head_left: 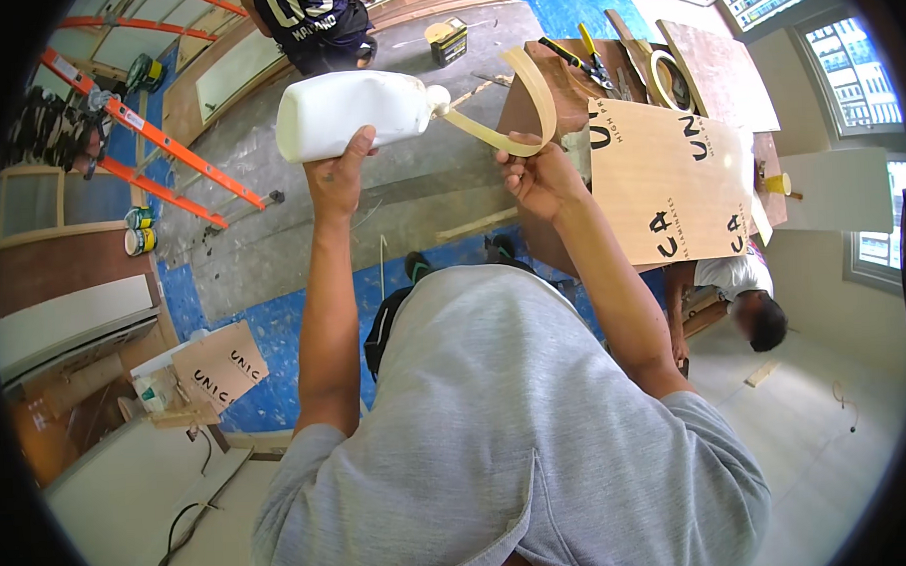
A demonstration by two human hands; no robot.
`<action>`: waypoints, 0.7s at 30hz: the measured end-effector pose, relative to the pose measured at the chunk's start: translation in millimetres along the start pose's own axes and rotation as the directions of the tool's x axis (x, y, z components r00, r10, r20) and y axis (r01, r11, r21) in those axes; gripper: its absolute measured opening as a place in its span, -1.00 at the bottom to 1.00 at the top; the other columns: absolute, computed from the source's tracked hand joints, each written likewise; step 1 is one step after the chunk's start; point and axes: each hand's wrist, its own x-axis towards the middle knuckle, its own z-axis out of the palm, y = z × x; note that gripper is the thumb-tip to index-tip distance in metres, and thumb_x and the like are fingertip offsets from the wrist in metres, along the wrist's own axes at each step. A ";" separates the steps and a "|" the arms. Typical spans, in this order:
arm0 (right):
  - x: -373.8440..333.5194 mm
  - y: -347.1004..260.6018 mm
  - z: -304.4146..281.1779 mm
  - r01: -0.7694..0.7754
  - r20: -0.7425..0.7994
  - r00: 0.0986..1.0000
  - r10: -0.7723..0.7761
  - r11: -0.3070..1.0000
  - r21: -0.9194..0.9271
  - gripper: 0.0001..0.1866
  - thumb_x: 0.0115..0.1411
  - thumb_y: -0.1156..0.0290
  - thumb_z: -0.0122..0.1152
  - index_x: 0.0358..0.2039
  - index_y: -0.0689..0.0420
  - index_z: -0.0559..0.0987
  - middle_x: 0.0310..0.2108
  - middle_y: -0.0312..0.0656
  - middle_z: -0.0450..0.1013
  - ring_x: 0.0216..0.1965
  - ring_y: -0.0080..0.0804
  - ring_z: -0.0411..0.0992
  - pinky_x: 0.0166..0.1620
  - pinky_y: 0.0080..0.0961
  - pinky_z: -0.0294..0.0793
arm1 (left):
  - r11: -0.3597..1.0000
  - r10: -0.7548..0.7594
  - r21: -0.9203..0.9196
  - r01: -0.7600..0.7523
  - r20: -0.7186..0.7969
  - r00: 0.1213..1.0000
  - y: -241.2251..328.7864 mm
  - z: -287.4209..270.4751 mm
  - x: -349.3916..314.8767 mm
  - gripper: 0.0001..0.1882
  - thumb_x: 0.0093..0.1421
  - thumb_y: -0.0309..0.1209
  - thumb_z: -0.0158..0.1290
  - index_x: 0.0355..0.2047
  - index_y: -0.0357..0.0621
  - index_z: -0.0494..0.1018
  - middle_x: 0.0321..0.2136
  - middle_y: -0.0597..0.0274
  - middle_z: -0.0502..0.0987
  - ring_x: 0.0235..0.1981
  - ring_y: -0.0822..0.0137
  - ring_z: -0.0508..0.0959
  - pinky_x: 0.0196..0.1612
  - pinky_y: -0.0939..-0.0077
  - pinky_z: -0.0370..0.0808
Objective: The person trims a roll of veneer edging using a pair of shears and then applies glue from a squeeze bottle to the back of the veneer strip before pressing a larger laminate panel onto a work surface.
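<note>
My left hand [339, 175] grips a white plastic squeeze bottle [352, 109] from below. The bottle lies on its side in the air, its narrow nozzle pointing right. Between the thumb and fingers of my right hand [541, 175] is a thin, pale yellow edging strip [540, 92]. The strip curls up in an arc, and one end of it runs to the nozzle; whether the two touch I cannot tell.
At right, a brown worktable [528, 131] carries a printed sheet [674, 180], yellow-handled snips [592, 54] and a strip coil [669, 79]. An orange ladder [159, 144] stands left. One person [314, 23] is ahead; another [738, 288] bends beside the table. Blue sheeting [275, 339] covers some floor.
</note>
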 end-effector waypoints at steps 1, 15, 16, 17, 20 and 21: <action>0.5 -0.4 0.0 -0.005 0.007 1.000 0.005 1.000 0.007 -0.87 0.39 0.37 0.07 -0.18 0.14 0.50 -0.43 -0.10 0.56 -0.57 -0.54 0.44 -0.50 -0.53 0.61 | 1.000 -0.002 -0.009 0.002 0.003 1.000 0.2 -0.3 1.2 -0.51 0.18 -0.39 0.32 0.09 -0.25 0.44 -0.13 0.15 0.59 -0.20 0.34 0.63 -0.29 0.46 0.67; 5.9 -4.7 -1.9 -0.006 0.002 1.000 0.005 0.999 0.034 -0.86 0.41 0.39 0.01 -0.17 0.16 0.48 -0.41 -0.05 0.56 -0.61 -0.54 0.44 -0.50 -0.52 0.63 | 1.000 -0.012 -0.012 0.012 -0.020 1.000 3.6 3.6 -5.3 -0.49 0.19 -0.41 0.31 0.12 -0.23 0.42 -0.11 0.17 0.59 -0.17 0.33 0.63 -0.30 0.47 0.67; 6.6 -4.4 -3.1 0.000 -0.004 1.000 0.000 0.999 0.035 -0.87 0.41 0.39 0.01 -0.17 0.16 0.49 -0.41 -0.06 0.56 -0.61 -0.54 0.44 -0.50 -0.52 0.63 | 1.000 -0.006 -0.020 0.005 -0.020 1.000 6.7 6.7 -6.7 -0.48 0.18 -0.41 0.31 0.12 -0.23 0.41 -0.12 0.17 0.59 -0.17 0.34 0.63 -0.30 0.47 0.67; 7.7 -3.5 -4.9 0.005 -0.010 1.000 -0.005 0.999 0.036 -0.87 0.40 0.39 0.02 -0.18 0.16 0.49 -0.41 -0.06 0.56 -0.61 -0.55 0.44 -0.50 -0.52 0.64 | 0.999 -0.001 -0.032 0.000 -0.022 1.000 8.5 6.1 -6.7 -0.47 0.18 -0.40 0.31 0.13 -0.22 0.41 -0.12 0.17 0.59 -0.18 0.33 0.63 -0.31 0.46 0.67; 10.1 -6.3 -9.8 0.008 -0.044 0.999 -0.007 1.000 0.014 -0.86 0.40 0.38 0.02 -0.18 0.16 0.49 -0.42 -0.07 0.56 -0.61 -0.56 0.43 -0.49 -0.52 0.62 | 0.993 -0.027 -0.113 0.024 -0.027 0.999 14.6 3.5 -2.9 -0.44 0.16 -0.37 0.33 0.14 -0.21 0.40 -0.12 0.15 0.60 -0.19 0.30 0.66 -0.32 0.45 0.68; 10.6 -6.6 -8.7 0.004 -0.057 0.998 -0.004 1.000 0.003 -0.85 0.41 0.37 0.01 -0.18 0.16 0.49 -0.42 -0.07 0.56 -0.62 -0.57 0.43 -0.49 -0.52 0.61 | 0.984 -0.065 -0.165 0.060 -0.027 0.998 19.5 2.3 0.6 -0.43 0.16 -0.35 0.33 0.14 -0.21 0.40 -0.12 0.15 0.60 -0.20 0.28 0.66 -0.33 0.44 0.68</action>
